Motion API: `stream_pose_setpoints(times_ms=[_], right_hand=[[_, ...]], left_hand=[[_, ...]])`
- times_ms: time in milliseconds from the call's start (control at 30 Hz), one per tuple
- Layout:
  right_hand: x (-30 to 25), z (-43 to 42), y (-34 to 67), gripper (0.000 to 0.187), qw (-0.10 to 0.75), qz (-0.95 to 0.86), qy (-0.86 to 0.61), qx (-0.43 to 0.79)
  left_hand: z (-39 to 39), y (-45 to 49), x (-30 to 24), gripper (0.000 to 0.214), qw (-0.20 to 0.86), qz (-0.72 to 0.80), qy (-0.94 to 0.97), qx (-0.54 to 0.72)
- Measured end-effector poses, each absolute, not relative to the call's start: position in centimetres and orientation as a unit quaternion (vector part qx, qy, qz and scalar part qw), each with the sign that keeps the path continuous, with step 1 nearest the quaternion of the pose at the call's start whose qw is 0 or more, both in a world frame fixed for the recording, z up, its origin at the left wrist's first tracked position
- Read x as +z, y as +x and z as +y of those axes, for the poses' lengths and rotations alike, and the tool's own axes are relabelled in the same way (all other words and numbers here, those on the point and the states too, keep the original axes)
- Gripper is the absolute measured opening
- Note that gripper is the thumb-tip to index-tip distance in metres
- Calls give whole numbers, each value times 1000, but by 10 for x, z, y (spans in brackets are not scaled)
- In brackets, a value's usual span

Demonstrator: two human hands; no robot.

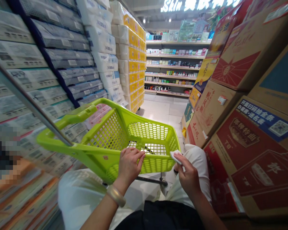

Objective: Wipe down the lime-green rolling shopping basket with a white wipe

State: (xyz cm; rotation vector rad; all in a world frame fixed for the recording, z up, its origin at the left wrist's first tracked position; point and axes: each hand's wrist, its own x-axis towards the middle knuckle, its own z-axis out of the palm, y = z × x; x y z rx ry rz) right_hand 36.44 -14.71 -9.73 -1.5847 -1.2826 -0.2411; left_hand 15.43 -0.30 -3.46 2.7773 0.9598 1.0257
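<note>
A lime-green plastic shopping basket [110, 127] on wheels stands in front of me in a shop aisle, its long handle reaching to the left. My left hand [129, 166] grips the basket's near rim, fingers curled over it; a pale bangle sits on that wrist. My right hand [188, 174] pinches a small white cloth [175, 156] and presses it against the basket's near right corner. My knees in white trousers show below the basket.
Stacked tissue and paper packs [103, 48] line the left side of the aisle. Large cardboard boxes [249, 127] are piled on the right. Shelves of small bottles [172, 73] stand at the aisle's far end, across a pale tiled floor [163, 110].
</note>
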Motion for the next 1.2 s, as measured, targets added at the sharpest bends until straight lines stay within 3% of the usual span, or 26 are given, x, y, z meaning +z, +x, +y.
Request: stream_pose_setpoints(times_ms=[600,867,1200], right_hand=[[-99,-143,352,34,533,-539,-647,-82],[-97,-143,347,33,529,-534,-650,-110],[-96,-140,351,32,525,-534,-656,-98]], left_hand=[[31,151,-35,26,-24,308,904,296],[12,151,-55,61,-18,326,903,280],[22,158,-54,57,30,303,916,262]])
